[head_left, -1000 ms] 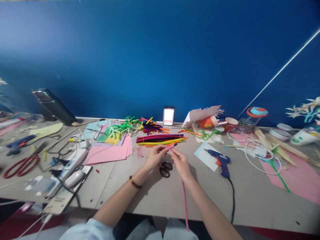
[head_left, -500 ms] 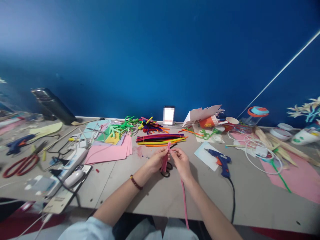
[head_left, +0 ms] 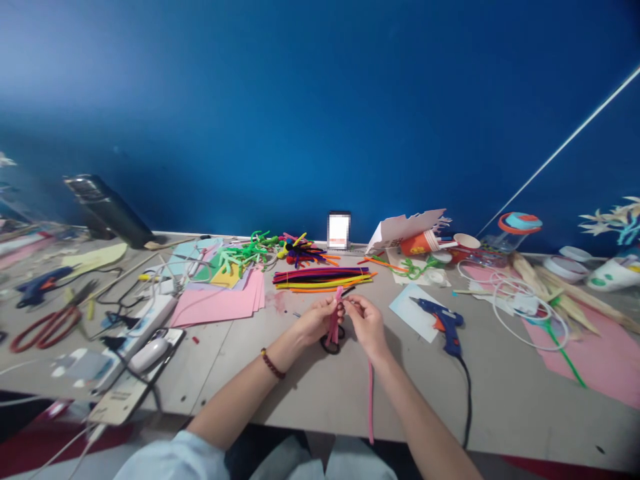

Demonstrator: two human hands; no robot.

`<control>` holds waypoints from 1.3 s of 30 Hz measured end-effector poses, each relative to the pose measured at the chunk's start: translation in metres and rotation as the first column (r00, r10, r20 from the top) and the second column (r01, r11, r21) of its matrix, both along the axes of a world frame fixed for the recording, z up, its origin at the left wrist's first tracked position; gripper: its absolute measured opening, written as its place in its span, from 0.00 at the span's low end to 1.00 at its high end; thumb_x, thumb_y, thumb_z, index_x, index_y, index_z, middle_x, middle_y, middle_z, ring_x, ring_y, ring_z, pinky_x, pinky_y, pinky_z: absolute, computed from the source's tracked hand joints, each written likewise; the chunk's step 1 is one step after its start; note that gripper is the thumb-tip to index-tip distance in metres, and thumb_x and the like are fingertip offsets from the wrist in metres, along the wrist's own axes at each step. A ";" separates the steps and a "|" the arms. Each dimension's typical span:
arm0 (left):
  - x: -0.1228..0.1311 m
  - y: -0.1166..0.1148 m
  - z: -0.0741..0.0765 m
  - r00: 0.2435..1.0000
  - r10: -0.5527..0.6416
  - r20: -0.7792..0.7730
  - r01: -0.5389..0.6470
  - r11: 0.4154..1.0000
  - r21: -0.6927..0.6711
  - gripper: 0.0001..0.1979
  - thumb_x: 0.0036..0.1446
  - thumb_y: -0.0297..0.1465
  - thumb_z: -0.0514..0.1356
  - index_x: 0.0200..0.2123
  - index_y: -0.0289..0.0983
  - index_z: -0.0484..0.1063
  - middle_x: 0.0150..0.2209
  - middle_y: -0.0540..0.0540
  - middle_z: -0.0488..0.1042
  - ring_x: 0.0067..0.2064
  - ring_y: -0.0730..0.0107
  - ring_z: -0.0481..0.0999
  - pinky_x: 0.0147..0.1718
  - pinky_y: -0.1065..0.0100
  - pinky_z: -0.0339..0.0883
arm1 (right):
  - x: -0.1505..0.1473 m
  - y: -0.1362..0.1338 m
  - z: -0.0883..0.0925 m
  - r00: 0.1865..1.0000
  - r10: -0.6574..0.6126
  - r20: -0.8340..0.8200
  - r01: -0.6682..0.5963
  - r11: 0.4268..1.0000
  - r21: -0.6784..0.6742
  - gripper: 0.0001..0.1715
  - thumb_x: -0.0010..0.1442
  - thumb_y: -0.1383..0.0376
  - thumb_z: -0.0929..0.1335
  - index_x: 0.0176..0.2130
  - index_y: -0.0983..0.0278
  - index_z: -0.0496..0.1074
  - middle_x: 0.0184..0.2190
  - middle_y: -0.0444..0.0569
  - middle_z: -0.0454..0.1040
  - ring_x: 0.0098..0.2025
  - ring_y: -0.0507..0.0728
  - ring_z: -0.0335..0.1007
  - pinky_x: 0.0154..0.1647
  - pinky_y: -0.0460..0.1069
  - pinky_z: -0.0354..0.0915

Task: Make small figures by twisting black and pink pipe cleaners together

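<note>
1. A person sits at a cluttered grey craft table (head_left: 310, 393) in front of a deep blue wall, both bare forearms reaching forward over the middle of the table.
2. The left hand (head_left: 317, 320) has its fingers curled and pressed together, pinching the folded upper part of a pink pipe cleaner (head_left: 371, 400).
3. The right hand (head_left: 369, 323) sits just beside the left, its fingertips pinching the same pink pipe cleaner near the fold.
4. The pipe cleaner's long tail hangs down under the right wrist and past the near table edge.
5. Black-handled scissors (head_left: 331, 345) lie on the table directly below the two hands, partly hidden.
6. A bundle of straight pipe cleaners (head_left: 320, 279) in purple, yellow and orange lies just beyond the hands.
7. A blue glue gun (head_left: 443, 325) rests to the right, its black cord trailing off the near edge.
8. Pink paper sheets (head_left: 220, 303) are stacked to the left of the hands.
9. Red-handled scissors (head_left: 43, 327) lie far left, well apart from the hands.
10. A beaded bracelet (head_left: 271, 365) circles the left wrist.
</note>
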State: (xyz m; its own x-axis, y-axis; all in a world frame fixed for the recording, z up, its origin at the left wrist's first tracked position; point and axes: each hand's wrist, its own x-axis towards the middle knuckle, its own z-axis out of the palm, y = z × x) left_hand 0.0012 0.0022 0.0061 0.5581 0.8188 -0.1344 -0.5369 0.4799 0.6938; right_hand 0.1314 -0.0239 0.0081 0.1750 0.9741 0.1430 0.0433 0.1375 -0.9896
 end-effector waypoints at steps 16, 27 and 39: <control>-0.006 0.004 0.004 0.993 -0.013 -0.115 0.014 1.000 0.013 0.11 0.42 0.31 0.68 0.26 0.31 0.72 0.19 0.51 0.65 0.20 0.80 0.63 0.20 0.77 0.57 | -0.002 0.000 -0.001 0.960 0.157 -0.232 -0.190 0.974 -0.125 0.19 0.50 0.53 0.70 0.36 0.65 0.75 0.21 0.42 0.69 0.17 0.46 0.52 0.15 0.43 0.47; -0.005 0.001 0.011 0.979 -0.014 -0.203 0.032 0.996 0.086 0.13 0.43 0.35 0.68 0.27 0.32 0.72 0.20 0.51 0.66 0.20 0.79 0.63 0.22 0.74 0.60 | 0.000 0.002 0.000 0.948 0.082 -0.308 -0.138 0.977 -0.165 0.19 0.43 0.53 0.73 0.28 0.66 0.77 0.19 0.41 0.66 0.16 0.44 0.44 0.15 0.44 0.41; -0.005 -0.005 0.000 0.619 0.635 -0.463 -0.090 0.643 0.761 0.06 0.50 0.36 0.63 0.30 0.40 0.76 0.29 0.45 0.71 0.33 0.66 0.67 0.38 0.69 0.62 | -0.001 0.003 -0.005 0.909 0.021 -0.416 -0.114 0.973 -0.200 0.17 0.43 0.54 0.73 0.26 0.66 0.73 0.14 0.34 0.51 0.15 0.44 0.40 0.15 0.43 0.38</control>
